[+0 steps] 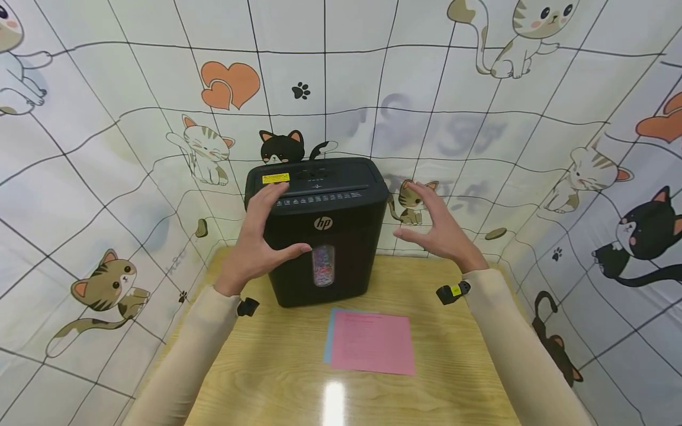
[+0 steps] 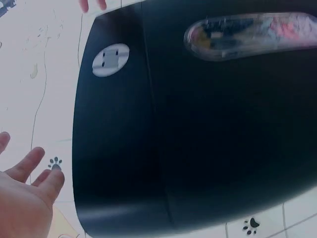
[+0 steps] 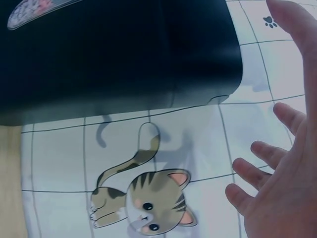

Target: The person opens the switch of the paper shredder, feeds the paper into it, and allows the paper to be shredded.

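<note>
A black HP paper shredder (image 1: 346, 254) stands upright at the back of the table, its small front window (image 1: 323, 266) showing colourful shreds. My left hand (image 1: 259, 236), fingers spread and thumb out, overlaps the shredder's left front in the head view. In the left wrist view that hand (image 2: 29, 198) appears at the lower left, apart from the shredder's dark body (image 2: 208, 139). My right hand (image 1: 439, 228) is raised to the right of the shredder, thumb and fingers apart. Nothing is in its grasp in the right wrist view, where the hand (image 3: 282, 183) is beside the shredder (image 3: 124, 59).
A pink printed sheet (image 1: 373, 343) lies over a light blue sheet (image 1: 328, 346) on the wooden table (image 1: 266, 367), in front of the shredder. White cloth with cat drawings (image 1: 346, 77) hangs close behind and on both sides. A yellow label (image 1: 275, 178) marks the shredder's top.
</note>
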Demonstrator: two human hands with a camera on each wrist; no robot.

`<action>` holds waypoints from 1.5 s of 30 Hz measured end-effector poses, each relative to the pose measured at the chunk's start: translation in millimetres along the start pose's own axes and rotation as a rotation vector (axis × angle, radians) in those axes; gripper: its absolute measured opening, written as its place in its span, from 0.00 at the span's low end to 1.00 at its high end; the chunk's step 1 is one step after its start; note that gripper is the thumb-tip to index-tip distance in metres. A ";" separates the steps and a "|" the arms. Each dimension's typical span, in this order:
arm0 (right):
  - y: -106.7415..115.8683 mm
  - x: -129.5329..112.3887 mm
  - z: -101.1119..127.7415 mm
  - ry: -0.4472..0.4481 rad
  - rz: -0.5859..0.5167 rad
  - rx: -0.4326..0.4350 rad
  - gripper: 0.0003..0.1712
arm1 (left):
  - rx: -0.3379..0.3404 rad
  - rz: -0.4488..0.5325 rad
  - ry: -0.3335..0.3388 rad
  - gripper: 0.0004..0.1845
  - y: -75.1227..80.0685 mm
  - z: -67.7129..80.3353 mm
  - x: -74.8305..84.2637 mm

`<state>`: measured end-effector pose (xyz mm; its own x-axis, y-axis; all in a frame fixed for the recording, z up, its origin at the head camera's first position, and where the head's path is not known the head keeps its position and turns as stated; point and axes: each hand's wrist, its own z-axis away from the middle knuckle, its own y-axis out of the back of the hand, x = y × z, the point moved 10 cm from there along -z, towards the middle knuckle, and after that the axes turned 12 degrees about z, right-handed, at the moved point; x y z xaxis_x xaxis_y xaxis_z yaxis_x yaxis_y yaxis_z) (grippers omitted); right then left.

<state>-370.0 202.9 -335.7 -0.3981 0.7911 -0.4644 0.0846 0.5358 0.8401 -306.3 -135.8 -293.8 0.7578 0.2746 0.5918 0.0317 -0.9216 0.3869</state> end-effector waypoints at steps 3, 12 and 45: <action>-5.0 8.4 7.1 -0.008 0.000 0.009 0.57 | -0.035 0.061 -0.001 0.58 -12.5 5.7 2.0; -31.1 34.6 32.7 -0.063 -0.013 -0.030 0.59 | -0.086 0.139 -0.035 0.60 -45.7 25.0 0.6; -121.3 81.6 100.9 -0.113 -0.055 -0.066 0.59 | -0.269 0.117 0.281 0.59 -146.8 121.7 -94.8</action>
<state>-320.6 232.3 -503.8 -0.2950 0.7909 -0.5361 0.0039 0.5621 0.8271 -303.5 -59.9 -492.8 0.5372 0.2706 0.7989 -0.2442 -0.8567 0.4543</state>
